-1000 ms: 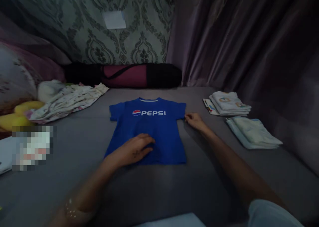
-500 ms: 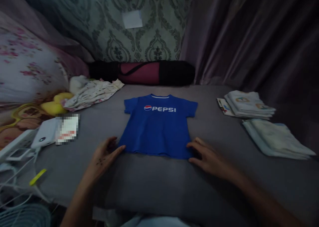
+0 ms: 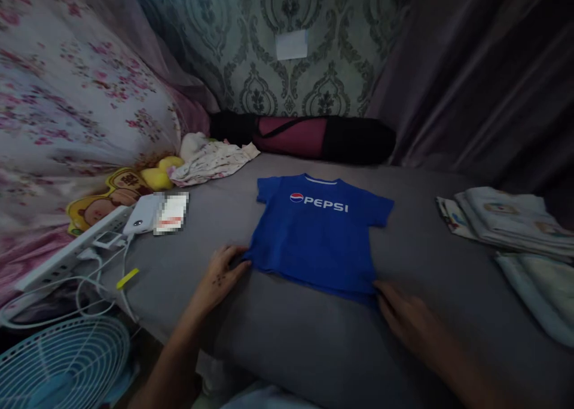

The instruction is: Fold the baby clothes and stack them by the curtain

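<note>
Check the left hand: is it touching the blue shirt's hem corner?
Touching. The head view shows the left hand with fingertips on the blue shirt's lower left hem corner.

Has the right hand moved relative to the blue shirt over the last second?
Yes. The right hand has come from the sleeve end of the blue shirt down to its bottom right hem corner, toward the person.
</note>
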A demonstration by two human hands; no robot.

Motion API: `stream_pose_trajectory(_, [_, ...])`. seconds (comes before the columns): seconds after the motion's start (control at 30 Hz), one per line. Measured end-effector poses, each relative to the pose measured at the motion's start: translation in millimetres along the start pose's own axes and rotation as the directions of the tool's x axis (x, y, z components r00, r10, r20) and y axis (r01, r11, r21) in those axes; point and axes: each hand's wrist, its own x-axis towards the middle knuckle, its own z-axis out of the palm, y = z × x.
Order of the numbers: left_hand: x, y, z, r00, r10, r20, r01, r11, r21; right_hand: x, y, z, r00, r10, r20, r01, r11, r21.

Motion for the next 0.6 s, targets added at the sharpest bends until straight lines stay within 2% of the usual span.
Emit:
stream_pose_trajectory(0.1, [1.5,12.0,5.0,0.998,-0.060,-0.003,0.059,0.989,-0.138,0.3,-8.2,-2.0,1.000,0.026,-0.012,-0.028,0.993,-0.113])
stream_pose_trajectory(0.2, [4.8,22.8,11.3,0.994,-0.112,-0.017,0.105,0.970,-0.221,1.5,-16.0,-5.7,0.994,0.108,-0.006,-0.108,0.984,-0.143])
stream_pose_trajectory(0.3, [9.3,25.1,11.9,0.997,-0.075,0.010,0.075,0.965,-0.250,-0.4,-17.2,-9.0,0.982,0.189,0.016,-0.186,0.975,-0.118])
stream_pose_trajectory(0.37, [11.9,20.4,6.1,1.000,-0.016,0.023,0.020,0.980,-0.200,-4.4,-15.7,-10.8,0.967,0.254,-0.004,-0.252,0.959,-0.133])
stream_pose_trajectory(0.43, [13.6,11.6,-3.7,1.000,0.023,0.005,-0.023,0.997,-0.077,-9.2,-15.5,-12.9,0.951,0.308,-0.015,-0.306,0.938,-0.160])
stream_pose_trajectory(0.53, [14.1,-4.7,-18.1,0.998,0.060,-0.008,-0.058,0.987,0.148,-13.1,-21.2,-18.5,0.934,0.357,0.030,-0.348,0.925,-0.153])
stream_pose_trajectory(0.6, [13.7,-15.0,-22.8,0.995,0.091,0.029,-0.095,0.962,0.254,-12.3,-27.8,-23.6,0.932,0.356,0.075,-0.346,0.931,-0.118])
